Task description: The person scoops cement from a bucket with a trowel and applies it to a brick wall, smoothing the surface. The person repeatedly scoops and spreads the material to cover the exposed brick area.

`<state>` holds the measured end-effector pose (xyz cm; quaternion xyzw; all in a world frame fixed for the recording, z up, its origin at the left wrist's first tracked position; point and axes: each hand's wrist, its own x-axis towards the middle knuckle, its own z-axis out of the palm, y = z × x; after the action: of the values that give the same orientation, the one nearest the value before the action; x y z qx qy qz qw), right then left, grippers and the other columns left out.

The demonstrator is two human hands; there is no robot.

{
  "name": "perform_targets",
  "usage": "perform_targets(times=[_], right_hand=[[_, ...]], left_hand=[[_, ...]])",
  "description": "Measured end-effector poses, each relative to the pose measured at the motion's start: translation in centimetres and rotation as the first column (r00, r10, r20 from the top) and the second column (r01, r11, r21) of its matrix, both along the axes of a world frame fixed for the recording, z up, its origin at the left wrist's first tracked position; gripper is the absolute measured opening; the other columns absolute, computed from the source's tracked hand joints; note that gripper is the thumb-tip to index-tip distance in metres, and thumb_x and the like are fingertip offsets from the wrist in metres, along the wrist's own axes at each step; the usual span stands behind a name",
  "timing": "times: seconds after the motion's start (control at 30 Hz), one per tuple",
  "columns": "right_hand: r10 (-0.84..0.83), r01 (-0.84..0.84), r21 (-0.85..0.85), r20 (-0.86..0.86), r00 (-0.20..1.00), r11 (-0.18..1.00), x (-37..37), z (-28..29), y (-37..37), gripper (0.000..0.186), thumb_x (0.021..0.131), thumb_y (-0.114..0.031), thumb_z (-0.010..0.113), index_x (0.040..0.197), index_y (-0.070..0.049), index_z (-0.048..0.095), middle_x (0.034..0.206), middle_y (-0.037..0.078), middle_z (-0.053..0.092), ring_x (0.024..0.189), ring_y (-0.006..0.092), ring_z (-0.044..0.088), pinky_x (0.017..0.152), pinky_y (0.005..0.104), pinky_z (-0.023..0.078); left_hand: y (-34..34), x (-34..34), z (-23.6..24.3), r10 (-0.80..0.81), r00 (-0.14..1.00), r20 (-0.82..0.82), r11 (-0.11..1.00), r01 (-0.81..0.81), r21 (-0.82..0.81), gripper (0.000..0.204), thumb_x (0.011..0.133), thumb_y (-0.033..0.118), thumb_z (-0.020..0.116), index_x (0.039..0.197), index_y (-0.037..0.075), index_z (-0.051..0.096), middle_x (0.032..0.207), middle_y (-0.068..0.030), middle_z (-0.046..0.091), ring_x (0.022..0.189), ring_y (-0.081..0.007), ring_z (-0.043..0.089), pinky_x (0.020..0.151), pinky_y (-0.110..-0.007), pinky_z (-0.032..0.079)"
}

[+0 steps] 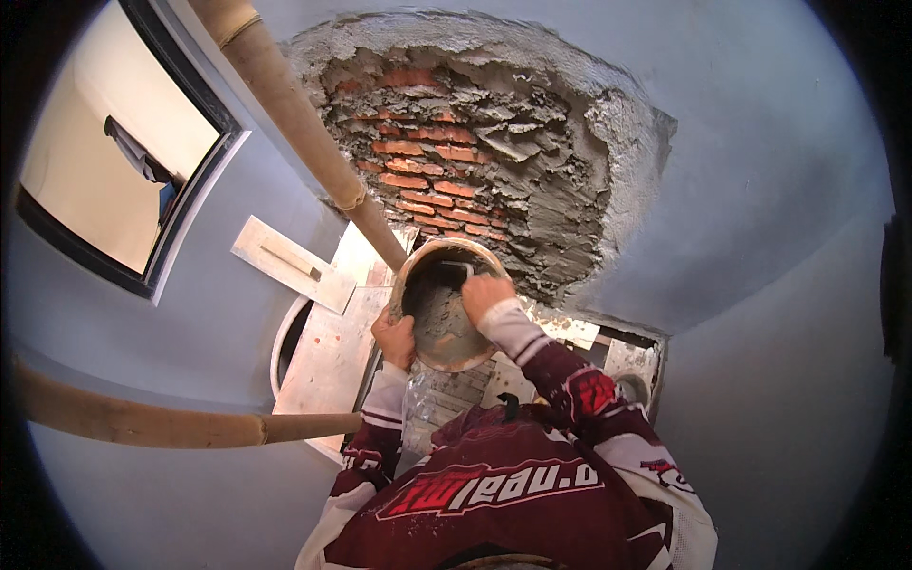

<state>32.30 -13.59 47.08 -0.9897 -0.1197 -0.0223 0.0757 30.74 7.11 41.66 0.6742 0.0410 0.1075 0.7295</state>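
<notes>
A round bucket (446,244) with a mortar-smeared rim is tipped so its mouth faces up toward me. Grey wet mortar (442,323) coats its inside. My left hand (394,339) grips the rim on the left side. Over the right part of the mouth, my right hand (486,296) is closed around what looks like a trowel (467,268); only its bent metal neck shows, and its blade cannot be made out. Beyond the bucket, the wall has a patch of bare red bricks (427,180), with rough fresh mortar (551,180) on its right part.
One bamboo pole (304,123) slants down from the upper left to beside the bucket. Another bamboo pole (142,421) crosses at lower left. A wooden float (294,264) rests on pale boards (328,351). A dark-framed window (123,142) is at upper left.
</notes>
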Motion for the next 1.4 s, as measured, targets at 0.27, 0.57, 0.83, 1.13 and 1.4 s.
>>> perform_targets(times=[0.27, 0.57, 0.83, 1.13, 1.4], right_hand=[[0.352, -0.401, -0.220, -0.232, 0.907, 0.889, -3.2, 1.2, -0.4, 0.023, 0.089, -0.021, 0.054, 0.091, -0.010, 0.074, 0.090, 0.010, 0.073, 0.080, 0.0261, 0.071, 0.066, 0.0386, 0.057], [0.417, -0.461, -0.167, -0.244, 0.876, 0.872, -4.4, 0.8, 2.2, 0.021, 0.087, -0.021, 0.057, 0.084, -0.009, 0.074, 0.084, 0.012, 0.072, 0.073, 0.0282, 0.071, 0.057, 0.0387, 0.056], [0.238, -0.251, -0.146, -0.104, 0.966, 0.957, -3.9, -4.8, 0.5, 0.024, 0.089, -0.014, 0.048, 0.098, 0.000, 0.066, 0.089, 0.015, 0.071, 0.072, 0.0302, 0.071, 0.059, 0.0421, 0.057], [0.224, -0.239, -0.068, -0.177, 0.958, 0.969, -4.6, -4.8, 2.4, 0.026, 0.089, -0.016, 0.050, 0.104, -0.001, 0.064, 0.095, 0.017, 0.070, 0.076, 0.0308, 0.071, 0.059, 0.0401, 0.057], [0.032, 0.021, 0.173, -0.298, 0.954, 0.985, -4.8, -6.4, 0.4, 0.023, 0.089, -0.020, 0.055, 0.082, -0.001, 0.065, 0.081, 0.020, 0.069, 0.071, 0.0288, 0.071, 0.057, 0.0387, 0.056]], left_hand=[[-0.6, 0.4, 1.2, 0.042, 0.999, -0.009, 0.999, -0.042, -0.004, 0.033, 0.073, -0.008, 0.056, 0.104, -0.005, 0.064, 0.084, -0.0001, 0.066, 0.065, -0.0062, 0.056, 0.061, -0.021, 0.046], [0.0, 0.0, 0.3, 0.016, 0.999, -0.037, 0.998, -0.013, 0.066, 0.037, 0.072, -0.008, 0.056, 0.108, -0.007, 0.063, 0.087, -0.0024, 0.067, 0.069, -0.0079, 0.058, 0.065, -0.022, 0.048], [0.0, -0.1, 1.5, 0.079, 0.995, 0.053, 0.954, -0.091, 0.285, 0.041, 0.071, -0.004, 0.058, 0.112, -0.008, 0.063, 0.091, -0.0028, 0.066, 0.074, -0.0074, 0.059, 0.069, -0.022, 0.048], [-2.1, -0.4, 1.8, 0.123, 0.971, 0.205, 0.922, -0.189, 0.339, 0.040, 0.071, -0.005, 0.056, 0.110, -0.007, 0.063, 0.096, -0.0076, 0.067, 0.082, -0.0126, 0.061, 0.075, -0.025, 0.049], [-4.6, -4.8, 4.7, -0.022, 0.924, 0.383, 0.861, -0.177, 0.476, 0.004, 0.066, -0.005, 0.057, 0.070, -0.006, 0.057, 0.108, -0.0232, 0.067, 0.116, -0.0378, 0.061, 0.099, -0.039, 0.044]])
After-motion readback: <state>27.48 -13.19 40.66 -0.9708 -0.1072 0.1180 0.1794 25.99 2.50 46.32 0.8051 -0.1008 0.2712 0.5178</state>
